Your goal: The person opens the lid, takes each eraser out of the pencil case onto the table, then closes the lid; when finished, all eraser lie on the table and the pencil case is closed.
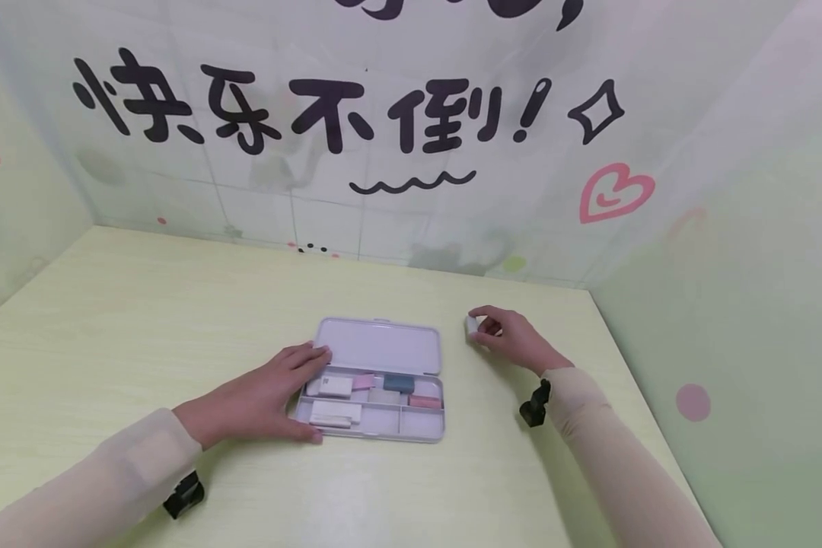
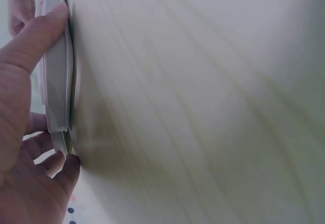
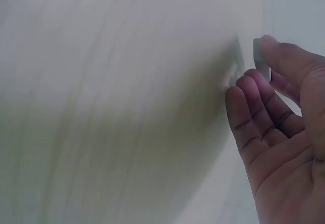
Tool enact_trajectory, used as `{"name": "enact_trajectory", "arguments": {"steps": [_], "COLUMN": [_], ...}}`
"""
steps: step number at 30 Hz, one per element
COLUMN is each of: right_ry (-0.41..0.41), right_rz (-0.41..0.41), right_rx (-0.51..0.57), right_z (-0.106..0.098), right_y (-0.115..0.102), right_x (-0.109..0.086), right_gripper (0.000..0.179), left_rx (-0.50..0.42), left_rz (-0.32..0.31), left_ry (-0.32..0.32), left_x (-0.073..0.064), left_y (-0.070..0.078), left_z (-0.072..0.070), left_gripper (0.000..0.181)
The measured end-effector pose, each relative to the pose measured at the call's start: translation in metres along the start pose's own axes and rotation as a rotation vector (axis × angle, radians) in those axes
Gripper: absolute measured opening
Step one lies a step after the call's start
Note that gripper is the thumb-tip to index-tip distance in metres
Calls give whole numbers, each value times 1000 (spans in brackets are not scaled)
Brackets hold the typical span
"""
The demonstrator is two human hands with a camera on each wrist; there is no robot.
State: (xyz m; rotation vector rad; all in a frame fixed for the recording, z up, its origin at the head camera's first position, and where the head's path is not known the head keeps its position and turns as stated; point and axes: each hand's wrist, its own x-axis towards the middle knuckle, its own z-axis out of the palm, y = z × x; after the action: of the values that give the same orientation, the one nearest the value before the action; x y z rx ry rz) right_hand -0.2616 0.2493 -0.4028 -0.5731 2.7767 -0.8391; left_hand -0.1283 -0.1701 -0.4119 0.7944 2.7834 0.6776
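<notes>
A pale lavender flat case [image 1: 421, 423] lies on the table with its lid [image 1: 377, 344] folded back. Small eraser-like blocks sit in its compartments: white [image 1: 334, 386], pink [image 1: 363, 381], dark blue-grey [image 1: 399, 383], and reddish pink [image 1: 425, 402]. More white pieces [image 1: 334, 413] lie front left. My left hand [image 1: 260, 399] holds the case's left end, thumb at the front corner, fingers around the hinge side; the left wrist view shows this grip on the case [image 2: 57, 76]. Beyond the right edge, my right hand [image 1: 514, 335] pinches a small whitish eraser-like block [image 3: 261, 59] between thumb and fingertips.
The pale wood-look table [image 1: 144, 320] stretches around the case. A white printed back wall [image 1: 383, 221] rises behind it, and a greenish side wall [image 1: 760, 342] stands at the right. Black wrist cameras [image 1: 534, 403] hang under both sleeves.
</notes>
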Motion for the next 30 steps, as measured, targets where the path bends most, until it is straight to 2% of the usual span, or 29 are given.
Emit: {"name": "enact_trajectory", "arguments": {"steps": [3,18,24,30], "right_ry": [4,4,-4,-9], "right_rz": [41,72,73,87], "right_rx": [-2,37,37,52], "right_z": [-1,-2,-3,-4], "right_y": [6,23,22,18], "right_x": [2,5,5,4], "right_gripper": [41,44,47,58], "left_rx": [5,1,0,-2], "left_rz": [1,3,-4,-12], "left_ry": [1,2,3,-2], "left_x": [1,3,3,2], "left_y": [-1,1,1,0], "left_z": [1,2,2,1], "left_gripper": [118,119,119,120]}}
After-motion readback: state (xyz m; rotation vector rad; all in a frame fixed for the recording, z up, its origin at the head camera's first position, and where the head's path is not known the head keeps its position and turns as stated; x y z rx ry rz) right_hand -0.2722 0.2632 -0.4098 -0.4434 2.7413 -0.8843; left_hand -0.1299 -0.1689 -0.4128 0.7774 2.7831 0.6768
